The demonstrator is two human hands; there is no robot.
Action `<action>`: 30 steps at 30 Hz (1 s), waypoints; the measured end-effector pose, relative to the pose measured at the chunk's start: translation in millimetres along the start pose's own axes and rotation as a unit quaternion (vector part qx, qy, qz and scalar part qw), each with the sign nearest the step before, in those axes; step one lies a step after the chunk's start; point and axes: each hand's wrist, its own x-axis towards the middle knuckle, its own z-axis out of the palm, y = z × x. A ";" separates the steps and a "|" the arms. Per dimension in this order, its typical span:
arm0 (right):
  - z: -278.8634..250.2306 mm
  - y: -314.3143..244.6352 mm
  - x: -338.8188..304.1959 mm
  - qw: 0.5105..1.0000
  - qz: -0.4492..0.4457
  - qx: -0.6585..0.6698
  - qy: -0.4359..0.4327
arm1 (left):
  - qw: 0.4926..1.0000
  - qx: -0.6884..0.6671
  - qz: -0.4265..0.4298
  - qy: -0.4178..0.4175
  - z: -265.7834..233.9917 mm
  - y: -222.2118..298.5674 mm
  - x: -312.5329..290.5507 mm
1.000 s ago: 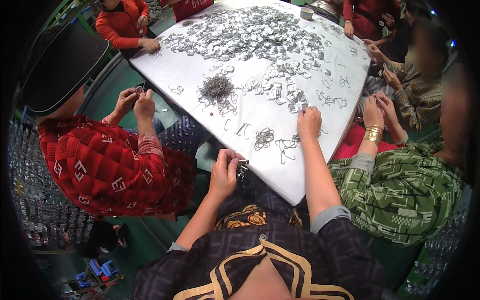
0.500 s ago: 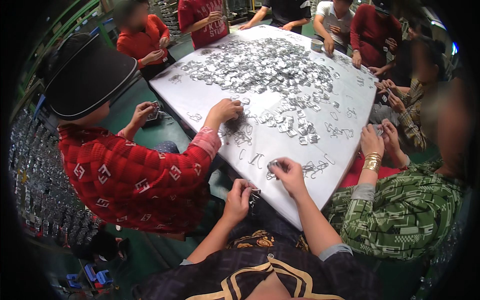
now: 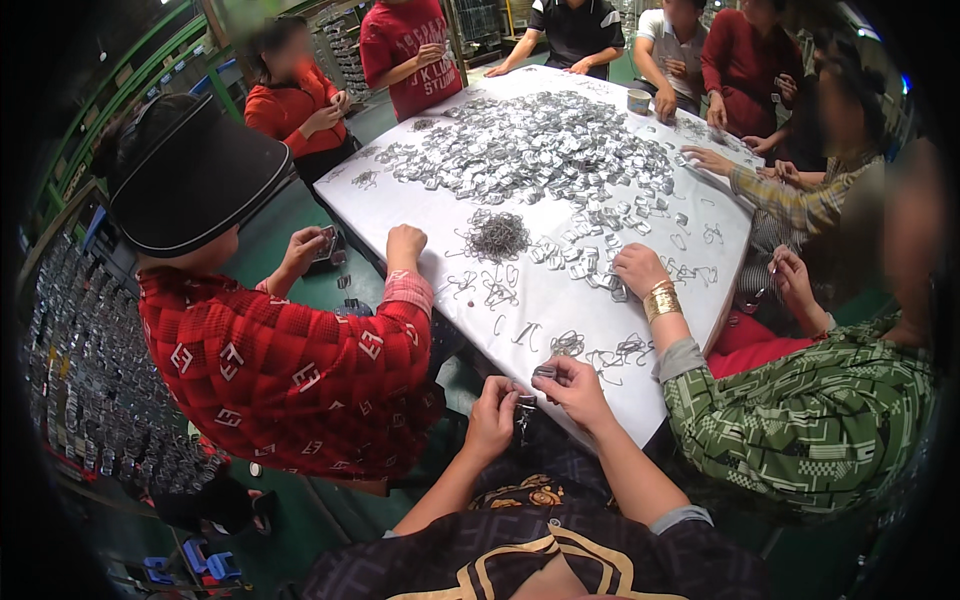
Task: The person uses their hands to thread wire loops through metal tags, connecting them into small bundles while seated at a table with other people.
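Note:
At the table's near edge, my left hand (image 3: pixel 490 418) is closed on small metal pieces (image 3: pixel 523 412), which dangle below its fingertips. Just to its right, my right hand (image 3: pixel 578 392) pinches a small stack of dark metal pieces (image 3: pixel 543 372) between thumb and fingers. The two hands are close together but apart. Thin bent wire hooks (image 3: pixel 567 344) lie on the white tabletop just beyond my right hand, with more loose hooks (image 3: pixel 630 350) to their right. How the pieces in my left hand join is too small to make out.
A wide heap of flat silvery metal pieces (image 3: pixel 530 140) covers the table's far middle. A pile of wire hooks (image 3: pixel 497 236) lies nearer. Close on my left is a co-worker's red sleeve (image 3: pixel 340 345); on my right, a co-worker's braceleted hand (image 3: pixel 645 272) reaches in. A tub (image 3: pixel 638 101) stands far right.
My right hand has drawn back from the hooks toward my left hand. The right co-worker's hand has reached onto the table; the left co-worker's hand has left the hook pile.

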 end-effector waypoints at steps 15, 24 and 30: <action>12.1 4.8 -7.5 0.974 -0.082 -0.211 0.031 | 0.996 0.076 0.040 -0.001 3.6 5.3 -1.2; 14.6 2.7 -9.8 0.970 -0.079 -0.222 0.053 | 0.996 0.077 0.043 0.000 3.3 5.1 -3.3; 13.4 -5.1 -11.5 0.978 -0.041 -0.203 0.031 | 0.996 0.080 0.049 -0.002 2.7 4.1 -3.5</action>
